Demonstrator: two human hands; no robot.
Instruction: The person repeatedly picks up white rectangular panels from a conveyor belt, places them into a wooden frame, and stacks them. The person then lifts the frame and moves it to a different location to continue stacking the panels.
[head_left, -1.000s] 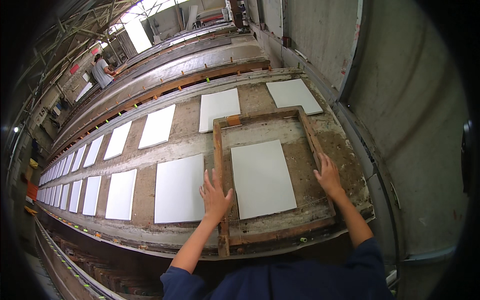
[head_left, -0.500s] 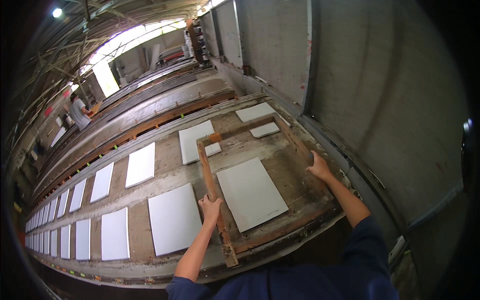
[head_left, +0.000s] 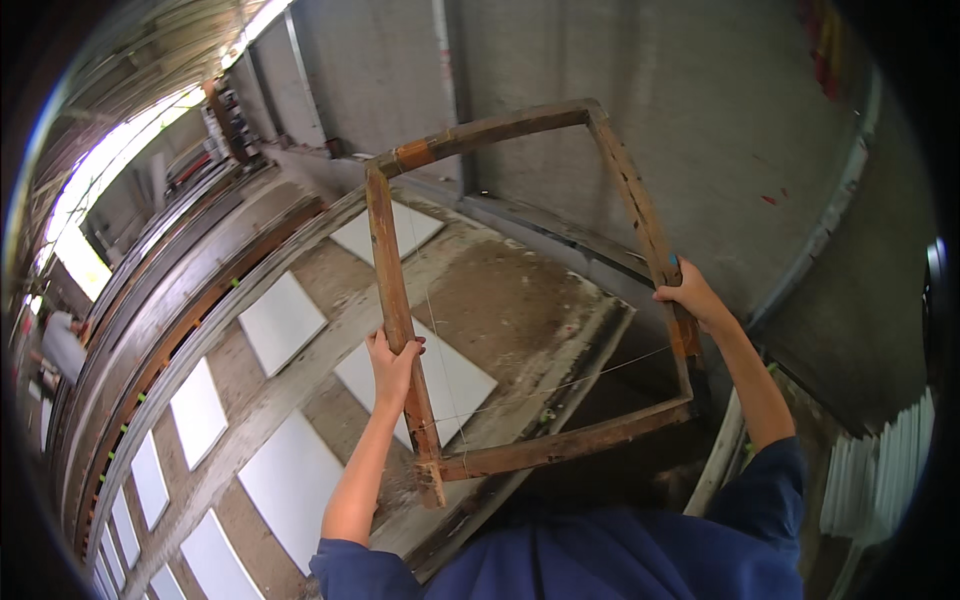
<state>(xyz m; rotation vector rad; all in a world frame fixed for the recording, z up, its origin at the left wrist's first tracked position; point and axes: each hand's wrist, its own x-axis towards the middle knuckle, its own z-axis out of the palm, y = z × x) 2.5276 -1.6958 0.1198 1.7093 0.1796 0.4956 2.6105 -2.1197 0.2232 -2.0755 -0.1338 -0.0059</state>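
Note:
A worn wooden frame (head_left: 392,270) is raised in front of me, tilted, its far end higher than its near bar. Thin strings cross its open middle, and orange-brown tape wraps it in places. My left hand (head_left: 394,366) is closed round its left bar. On the right bar my right hand (head_left: 692,297) is closed, with a small blue spot beside the fingers. Behind the frame, a white rectangular sheet (head_left: 462,372) lies on the long table (head_left: 520,290), partly hidden by the left bar. Another white sheet (head_left: 390,232) lies farther back.
More white sheets (head_left: 290,490) lie in rows along the table to the left. A grey wall (head_left: 540,180) with metal posts runs along the right. A stack of white sheets (head_left: 880,470) stands at lower right. At far left, another person (head_left: 64,345) is beside the tables.
The wooden frame has been lifted off the table and tilted up, held in both hands. The view has turned to the right, bringing the stack at lower right into sight.

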